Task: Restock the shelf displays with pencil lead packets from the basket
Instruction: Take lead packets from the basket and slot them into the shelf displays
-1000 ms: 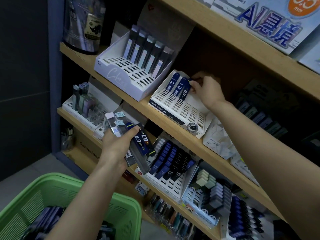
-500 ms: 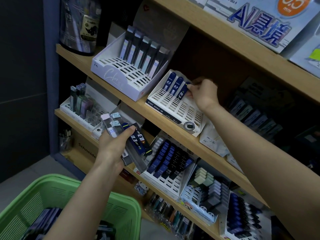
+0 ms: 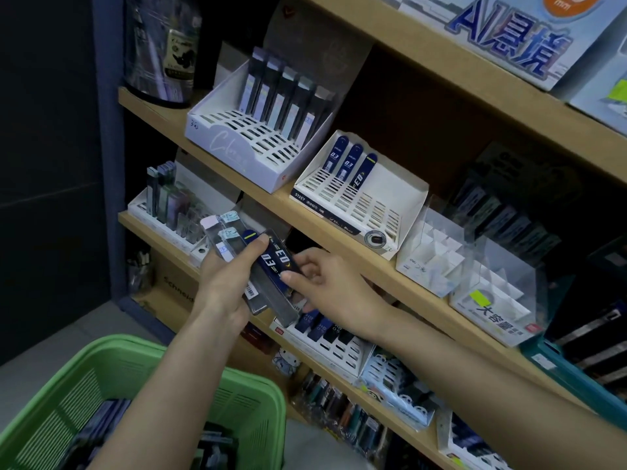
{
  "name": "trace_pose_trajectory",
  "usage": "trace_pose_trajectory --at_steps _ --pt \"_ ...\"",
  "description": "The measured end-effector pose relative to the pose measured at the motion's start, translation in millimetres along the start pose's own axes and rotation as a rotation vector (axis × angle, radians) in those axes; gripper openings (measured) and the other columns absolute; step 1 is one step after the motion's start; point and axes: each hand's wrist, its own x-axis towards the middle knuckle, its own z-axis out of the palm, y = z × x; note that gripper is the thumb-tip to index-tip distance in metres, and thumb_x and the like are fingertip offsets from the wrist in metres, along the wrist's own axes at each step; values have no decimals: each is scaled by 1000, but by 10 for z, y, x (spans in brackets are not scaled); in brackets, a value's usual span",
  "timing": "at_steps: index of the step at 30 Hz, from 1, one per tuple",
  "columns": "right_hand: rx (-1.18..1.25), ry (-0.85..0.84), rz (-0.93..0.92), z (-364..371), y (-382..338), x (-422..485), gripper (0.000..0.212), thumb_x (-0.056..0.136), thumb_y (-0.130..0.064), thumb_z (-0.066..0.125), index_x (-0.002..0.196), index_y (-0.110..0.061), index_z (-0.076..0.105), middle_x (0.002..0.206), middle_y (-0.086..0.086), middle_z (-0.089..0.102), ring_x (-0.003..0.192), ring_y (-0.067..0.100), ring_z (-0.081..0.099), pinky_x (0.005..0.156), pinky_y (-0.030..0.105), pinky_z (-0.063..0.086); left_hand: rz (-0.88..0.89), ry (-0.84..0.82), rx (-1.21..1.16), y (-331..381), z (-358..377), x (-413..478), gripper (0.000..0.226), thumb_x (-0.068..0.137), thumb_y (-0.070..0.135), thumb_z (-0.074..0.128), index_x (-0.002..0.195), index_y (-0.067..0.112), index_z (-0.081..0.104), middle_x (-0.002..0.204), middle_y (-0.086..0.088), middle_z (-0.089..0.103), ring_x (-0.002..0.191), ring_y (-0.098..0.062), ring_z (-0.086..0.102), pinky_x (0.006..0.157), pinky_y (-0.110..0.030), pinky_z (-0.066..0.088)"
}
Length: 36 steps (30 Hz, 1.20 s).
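Navy 0.3 packet (image 3: 276, 263) pinched by right hand (image 3: 327, 286), left hand (image 3: 222, 283) gripping fanned packets (image 3: 222, 240), basket (image 3: 112, 347) contents dim, half hidden

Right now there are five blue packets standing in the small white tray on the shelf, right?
No. The head view shows three blue packets standing in the small white tray on the shelf, not five.

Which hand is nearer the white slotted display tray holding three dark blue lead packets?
Right. The right hand sits just below the display tray; the left hand grips packets farther to its lower left.
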Motion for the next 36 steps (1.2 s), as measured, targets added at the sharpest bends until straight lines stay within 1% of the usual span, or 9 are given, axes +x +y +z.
trace_pose_trajectory --at_steps 3,7,11,17,19,22,26,31,36 --pt "215 28 12 -55 -17 -33 12 92 -11 59 104 -11 61 75 0 62 70 13 66 73 29 59 25 -34 21 9 -15 7 7 85 14 69 87 17 63 70 -4 70 60 -17 68 46 -29 55" --pt "158 217 -68 -330 -25 -87 16 92 -13 59 107 -16 66 82 0 68 70 8 66 69 22 57 42 -111 42 23 -3 27 4 86 12 68 90 12 66 75 -9 74 65 -16 71 58 -31 60" --pt "190 469 -99 -781 -36 -112 9 87 -11 65 94 -18 64 75 1 66 58 3 61 59 15 53 36 -160 79 2 23 4 3 85 14 68 87 11 68 72 -8 74 64 -16 71 54 -28 58" --pt "-162 784 -126 -1268 225 246 9 89 -14 64 97 -12 68 73 -4 61 62 5 57 56 13 44 33 -165 142 -104 52 -18 8 86 14 68 92 10 69 73 -8 74 67 -16 71 54 -28 57" --pt "-225 798 -103 -1346 293 391 18 92 -13 59 106 -9 68 79 -3 62 59 2 51 56 8 41 8 -155 165 -125 52 -16 11 85 17 69 95 11 69 73 -8 74 67 -15 71 51 -27 56" --pt "-275 720 -41 -1389 330 564 24 97 -12 51 118 -8 63 105 9 63 70 6 54 62 8 41 -25 -150 173 -134 59 -10 15 85 19 69 98 12 69 75 -8 74 67 -14 72 49 -27 54" --pt "-331 603 -8 -1388 325 682 27 100 -13 46 123 -11 58 105 6 57 64 4 50 50 10 38 -48 -161 140 -122 84 -6 19 84 17 70 101 10 68 75 -9 74 66 -15 71 49 -26 54" --pt "-331 559 44 -1473 292 789 24 99 -21 48 116 -9 60 108 7 62 97 20 61 80 31 51 -47 -165 128 -104 90 18 21 84 17 69 103 9 68 75 -9 74 65 -14 71 48 -26 54" --pt "-233 682 33 -1514 282 857 28 92 -29 61 111 -8 63 99 5 62 85 13 56 49 2 37 -55 -161 118 -124 99 47 26 83 17 70 107 8 66 75 -10 74 65 -15 71 49 -27 55"
